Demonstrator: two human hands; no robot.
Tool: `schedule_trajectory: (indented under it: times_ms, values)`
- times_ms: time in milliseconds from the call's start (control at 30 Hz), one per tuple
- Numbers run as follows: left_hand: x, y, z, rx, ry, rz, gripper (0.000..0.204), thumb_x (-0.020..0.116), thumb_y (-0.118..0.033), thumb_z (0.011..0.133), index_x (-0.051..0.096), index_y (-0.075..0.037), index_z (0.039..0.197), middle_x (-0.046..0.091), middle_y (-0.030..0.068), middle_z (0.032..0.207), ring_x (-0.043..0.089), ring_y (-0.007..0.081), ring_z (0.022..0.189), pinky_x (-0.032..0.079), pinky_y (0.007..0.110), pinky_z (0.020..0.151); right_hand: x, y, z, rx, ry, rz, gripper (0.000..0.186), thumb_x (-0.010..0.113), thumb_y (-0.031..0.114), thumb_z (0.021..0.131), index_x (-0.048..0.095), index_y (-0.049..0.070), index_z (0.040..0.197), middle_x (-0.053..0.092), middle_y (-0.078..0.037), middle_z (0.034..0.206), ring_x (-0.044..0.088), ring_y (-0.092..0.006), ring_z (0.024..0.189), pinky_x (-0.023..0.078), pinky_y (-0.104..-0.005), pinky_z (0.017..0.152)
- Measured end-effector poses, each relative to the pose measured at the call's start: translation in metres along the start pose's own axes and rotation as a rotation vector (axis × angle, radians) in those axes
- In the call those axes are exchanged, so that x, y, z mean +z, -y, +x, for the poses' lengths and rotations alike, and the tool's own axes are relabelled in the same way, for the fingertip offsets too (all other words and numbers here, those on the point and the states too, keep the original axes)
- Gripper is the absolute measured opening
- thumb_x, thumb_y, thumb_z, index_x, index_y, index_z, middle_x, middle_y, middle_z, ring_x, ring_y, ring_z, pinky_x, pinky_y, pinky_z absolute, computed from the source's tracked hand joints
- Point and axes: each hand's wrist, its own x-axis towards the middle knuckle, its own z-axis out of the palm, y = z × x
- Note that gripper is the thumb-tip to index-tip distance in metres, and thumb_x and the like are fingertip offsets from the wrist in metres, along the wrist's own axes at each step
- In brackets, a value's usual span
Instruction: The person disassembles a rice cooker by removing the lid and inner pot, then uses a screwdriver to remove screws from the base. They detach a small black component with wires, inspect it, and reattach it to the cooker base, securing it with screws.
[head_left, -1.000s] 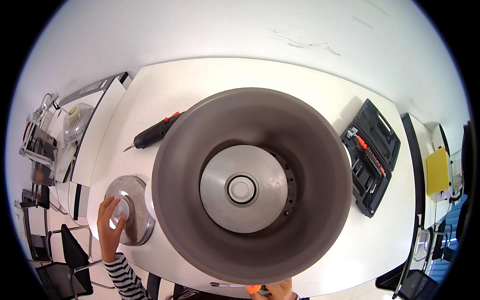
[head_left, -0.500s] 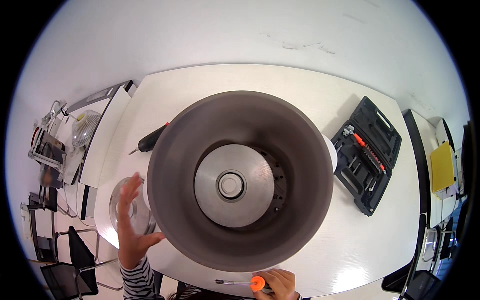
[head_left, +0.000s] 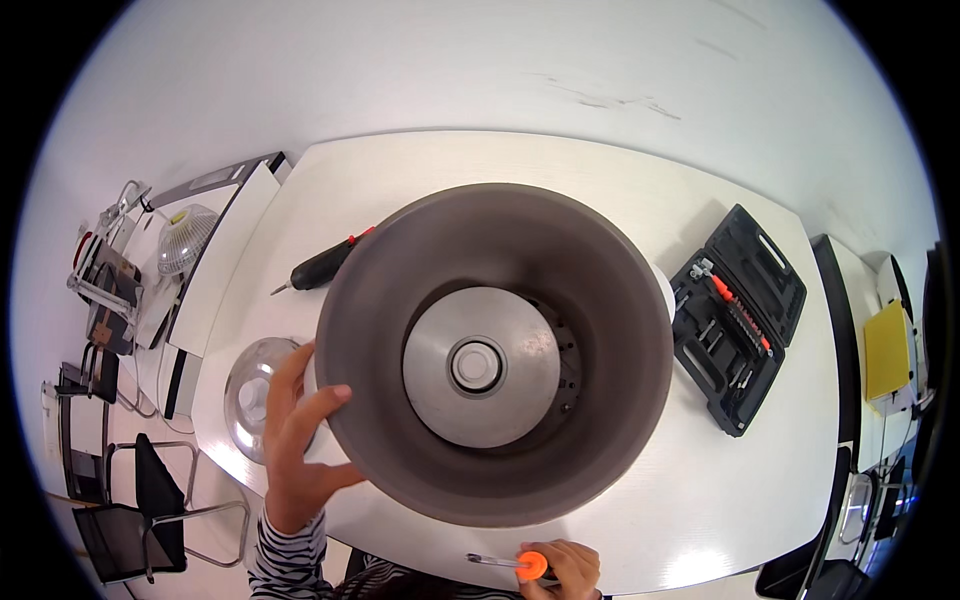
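A second ago the left hand had its fingers on the knob of the shiny lid. Now it has let go and moved over to the big brown pot, with its fingers spread at the rim. The lid sits free, left of that hand. More shows of the right hand and its orange tool.

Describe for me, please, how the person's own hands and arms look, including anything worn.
The left hand and right hand wear no gloves. The left sleeve is long, striped black and white; the other is too cut off to describe.
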Motion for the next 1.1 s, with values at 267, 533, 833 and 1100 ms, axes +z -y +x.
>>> schedule_trajectory:
  times_ms: [267, 533, 833, 1100]
  values:
    - [-0.039, -0.018, -0.019, 0.083, 0.038, 0.217, 0.065, 0.059, -0.06, 0.056, 0.057, -0.011, 0.099, 0.056, 0.0146, 0.088, 0.055, 0.027, 0.08, 0.042, 0.036, 0.071, -0.007, -0.007, -0.026, 0.043, -0.115, -0.067, 0.021, 0.055, 0.015, 0.071, 0.051, -0.003, 0.081, 0.055, -0.014, 0.064, 0.052, -0.0249, 0.051, 0.044, -0.0302, 0.05]
    - [-0.019, -0.057, 0.099, 0.687, 0.57, 0.399, 0.039, 0.062, -0.031, 0.061, 0.057, -0.007, 0.092, 0.055, 0.0071, 0.083, 0.053, 0.0198, 0.073, 0.041, 0.03, 0.063, -0.01, -0.011, -0.039, 0.191, -0.362, 0.032, 0.032, 0.05, 0.026, 0.079, 0.047, -0.006, 0.078, 0.053, -0.016, 0.063, 0.05, -0.02, 0.05, 0.041, -0.0266, 0.045]
    - [0.041, -0.036, 0.101, 0.857, 0.795, 0.446, 0.013, 0.052, -0.009, 0.063, 0.046, -0.005, 0.075, 0.046, 0.0061, 0.071, 0.051, 0.0169, 0.061, 0.041, 0.026, 0.055, -0.009, -0.012, -0.031, 0.078, -0.226, -0.048, 0.023, 0.053, 0.02, 0.075, 0.049, -0.002, 0.08, 0.055, -0.014, 0.065, 0.054, -0.0256, 0.055, 0.044, -0.0307, 0.049]
    - [0.042, -0.028, 0.103, 0.873, 0.856, 0.412, 0.015, 0.052, -0.008, 0.063, 0.045, -0.003, 0.075, 0.044, 0.0075, 0.071, 0.05, 0.0182, 0.057, 0.043, 0.028, 0.052, -0.007, -0.013, -0.027, -0.053, -0.1, -0.13, 0.022, 0.055, 0.014, 0.07, 0.049, -0.003, 0.082, 0.056, -0.014, 0.066, 0.055, -0.0272, 0.055, 0.046, -0.0323, 0.051]
